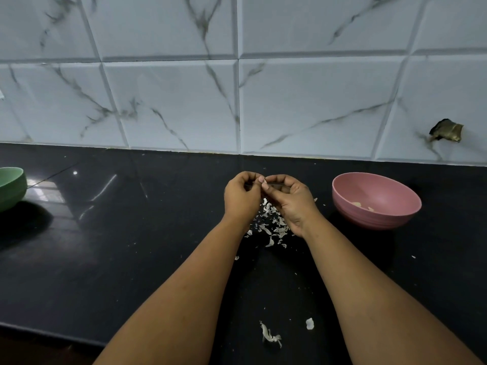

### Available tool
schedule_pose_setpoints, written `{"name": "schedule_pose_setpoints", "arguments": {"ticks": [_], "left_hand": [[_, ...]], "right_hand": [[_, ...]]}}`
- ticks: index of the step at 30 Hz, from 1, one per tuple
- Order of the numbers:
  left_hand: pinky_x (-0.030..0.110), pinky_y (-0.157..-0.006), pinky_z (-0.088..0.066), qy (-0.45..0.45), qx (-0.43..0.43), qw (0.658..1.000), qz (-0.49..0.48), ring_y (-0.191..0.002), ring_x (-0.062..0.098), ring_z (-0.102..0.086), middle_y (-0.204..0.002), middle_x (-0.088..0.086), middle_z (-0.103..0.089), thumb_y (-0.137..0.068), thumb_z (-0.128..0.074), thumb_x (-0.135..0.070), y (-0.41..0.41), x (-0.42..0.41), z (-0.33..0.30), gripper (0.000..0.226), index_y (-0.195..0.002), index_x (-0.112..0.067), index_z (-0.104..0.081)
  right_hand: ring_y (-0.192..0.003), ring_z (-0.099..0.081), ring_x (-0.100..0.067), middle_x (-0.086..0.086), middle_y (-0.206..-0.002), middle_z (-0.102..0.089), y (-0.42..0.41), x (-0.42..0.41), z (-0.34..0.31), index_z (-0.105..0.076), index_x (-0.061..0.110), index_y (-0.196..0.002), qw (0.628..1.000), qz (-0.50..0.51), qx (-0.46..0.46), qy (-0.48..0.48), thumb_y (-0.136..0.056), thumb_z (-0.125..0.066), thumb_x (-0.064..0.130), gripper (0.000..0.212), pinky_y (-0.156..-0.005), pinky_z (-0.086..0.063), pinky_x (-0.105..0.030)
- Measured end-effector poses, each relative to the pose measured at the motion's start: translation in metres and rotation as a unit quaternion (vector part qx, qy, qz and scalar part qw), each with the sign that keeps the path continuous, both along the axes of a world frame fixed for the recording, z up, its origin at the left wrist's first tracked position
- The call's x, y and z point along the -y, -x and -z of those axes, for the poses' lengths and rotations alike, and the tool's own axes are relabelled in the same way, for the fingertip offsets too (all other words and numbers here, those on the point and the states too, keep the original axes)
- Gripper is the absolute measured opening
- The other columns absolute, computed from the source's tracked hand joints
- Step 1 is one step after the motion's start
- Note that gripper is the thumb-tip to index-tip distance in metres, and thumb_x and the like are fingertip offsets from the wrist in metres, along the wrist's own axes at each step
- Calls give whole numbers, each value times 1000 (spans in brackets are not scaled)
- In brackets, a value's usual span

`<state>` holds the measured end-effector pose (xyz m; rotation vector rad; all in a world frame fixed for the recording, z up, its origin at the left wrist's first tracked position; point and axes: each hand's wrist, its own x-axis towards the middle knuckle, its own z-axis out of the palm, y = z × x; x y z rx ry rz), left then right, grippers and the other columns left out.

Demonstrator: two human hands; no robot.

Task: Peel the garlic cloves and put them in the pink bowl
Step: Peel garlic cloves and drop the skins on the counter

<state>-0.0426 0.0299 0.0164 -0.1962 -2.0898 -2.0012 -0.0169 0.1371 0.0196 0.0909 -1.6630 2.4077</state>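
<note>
- Pinching together at the middle of the counter: two hands, left hand (242, 196) and right hand (290, 198), fingers curled, fingertips meeting around a garlic clove (264, 183).
- Showing only as a pale speck between the fingertips, so pointing direction and long axis impossible to tell.
- Lying scattered just under and near of the hands: one heap of peel scraps (271, 225), too many to count.
- Lying nearer still: two larger loose skins (270, 335), one long, one small, slightly apart.
- Sitting right of the hands, apart from them: one pink bowl (379, 214), holding two or three pale peeled cloves (362, 205).
- Sitting at the far left edge, cut off by the frame: one green bowl (11, 188).
- Bearing everything: black counter (131, 246), backed by marbled white tiles (171, 101).
</note>
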Motion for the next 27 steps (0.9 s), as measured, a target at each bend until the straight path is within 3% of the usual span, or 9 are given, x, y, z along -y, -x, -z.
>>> {"name": "schedule_pose_setpoints", "arguments": {"ticks": [3,6,9,16,22,25,27], "left_hand": [[24,-63,-50,-6,30,999,30,-74,12,-62,-81,3,-67,-98,-57,-16,1,-2,0,13,-87,-14,-65],[27,-57,-45,-88,119,987,63,-60,15,-51,-67,3,-58,-100,-46,-15,-1,-5,-2,23,-79,-12,-56],[26,-49,-42,-141,170,975,34,-48,14,-46,-53,0,-49,-93,-41,-14,-3,-2,-8,25,-69,-12,-48],[30,-51,-39,-29,107,994,-19,-52,18,-41,-62,6,-41,-92,-46,-22,-1,1,-7,23,-71,-12,-47],[33,-61,-45,34,64,997,-7,-60,17,-50,-65,4,-54,-91,-63,-28,1,-1,-1,27,-71,-10,-56],[33,-67,-54,18,27,999,11,-71,16,-63,-80,-2,-68,-86,-70,-18,-1,-2,0,6,-87,-17,-64],[33,-72,-59,-7,14,1000,10,-79,17,-69,-87,0,-71,-85,-67,-8,0,-1,1,18,-96,-23,-67]], "right_hand": [[-73,-69,-12,-5,-75,-71,1,-1,-1,-64,5,-92,1000,-1,4,-5,-84,-67,-2,11,-68,-55,-21],[-66,-65,-10,-4,-73,-68,3,-2,-2,-63,7,-95,1000,-14,8,23,-90,-58,-3,12,-64,-55,-19],[-68,-64,-7,-6,-80,-67,4,-2,-2,-64,6,-99,1000,-21,2,19,-94,-53,-3,16,-69,-54,-17],[-71,-55,-10,-4,-77,-59,6,-2,-4,-65,9,-92,999,20,36,19,-99,-44,1,24,-67,-48,-18],[-67,-50,-8,0,-72,-55,7,-1,-6,-65,10,-90,998,50,39,19,-101,-46,7,23,-68,-44,-21],[-70,-55,-9,-1,-72,-62,7,-1,-4,-68,8,-90,999,43,23,0,-97,-54,8,15,-72,-50,-23],[-72,-62,-10,-5,-76,-66,7,-1,-3,-67,5,-92,999,37,16,-5,-94,-57,2,11,-71,-53,-22]]}}
